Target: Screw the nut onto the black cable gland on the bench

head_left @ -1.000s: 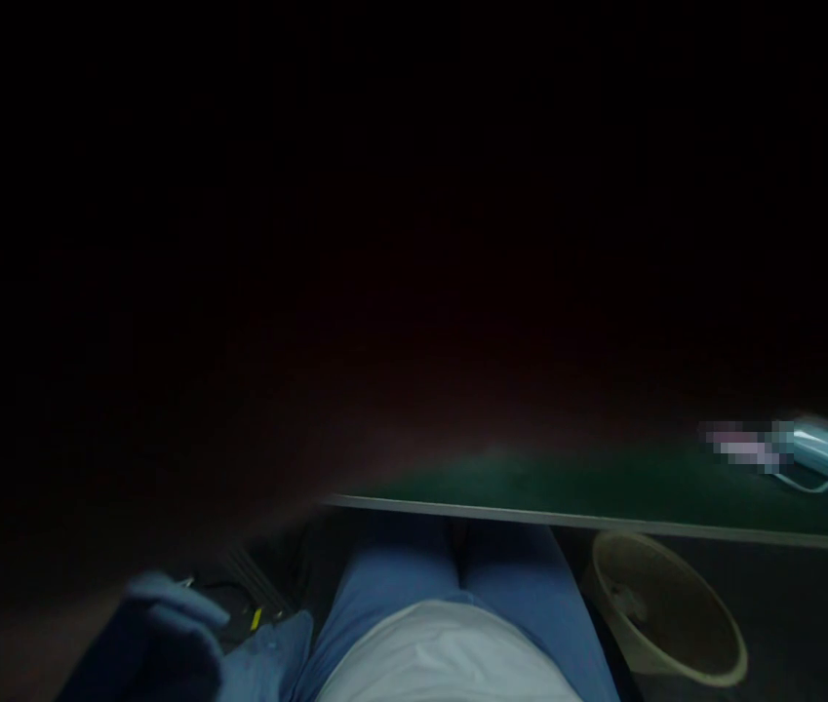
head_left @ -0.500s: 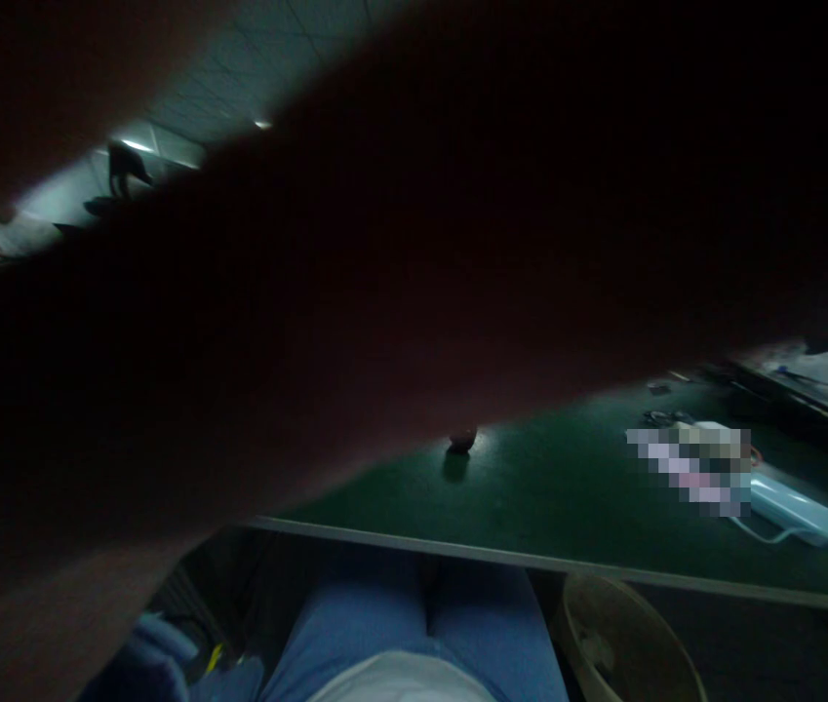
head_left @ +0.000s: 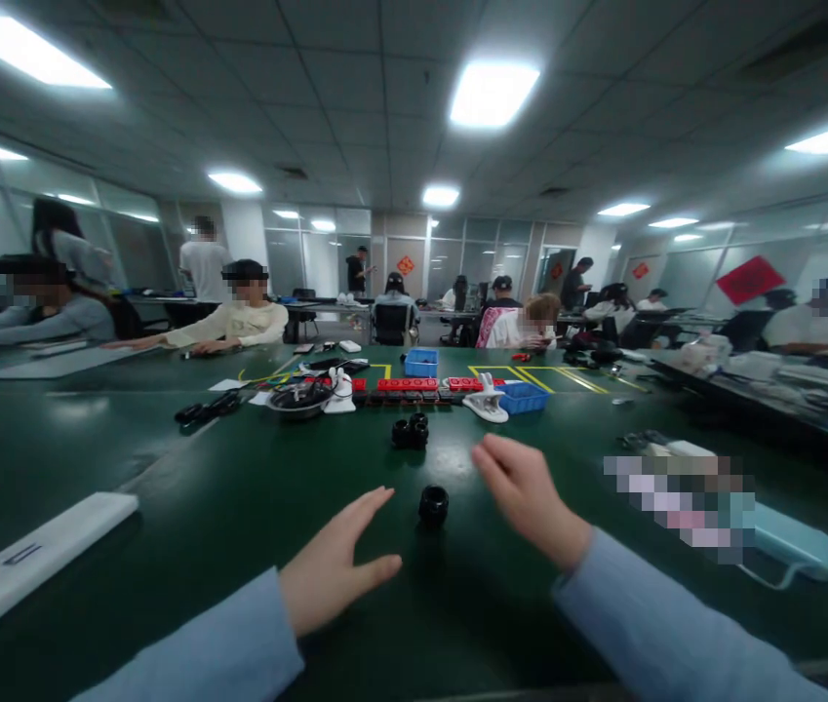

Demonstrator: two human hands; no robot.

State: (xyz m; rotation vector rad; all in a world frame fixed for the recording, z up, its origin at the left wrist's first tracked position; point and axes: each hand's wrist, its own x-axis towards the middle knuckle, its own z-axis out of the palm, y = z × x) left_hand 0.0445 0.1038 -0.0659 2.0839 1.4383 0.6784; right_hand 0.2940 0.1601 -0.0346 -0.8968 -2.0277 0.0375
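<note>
A small black round part (head_left: 433,505) stands on the green table (head_left: 201,507) between my two hands. My left hand (head_left: 336,565) hovers just left of it, fingers stretched out and together, holding nothing. My right hand (head_left: 527,497) is just right of the part, fingers loosely curled and apart, also with nothing in it. Neither hand touches the part. A little farther back sits a pair of similar black parts (head_left: 410,432).
A white flat bar (head_left: 25,561) lies at the left. A light-blue device with a cable (head_left: 786,536) sits at the right. Farther back are blue bins (head_left: 523,397), red blocks (head_left: 406,385), a bowl (head_left: 300,398) and white clips (head_left: 488,402). Several people sit at neighbouring tables.
Something dark covered the camera before; the view is now uncovered and raised from my lap to the table. Both hands have come into view over the table.
</note>
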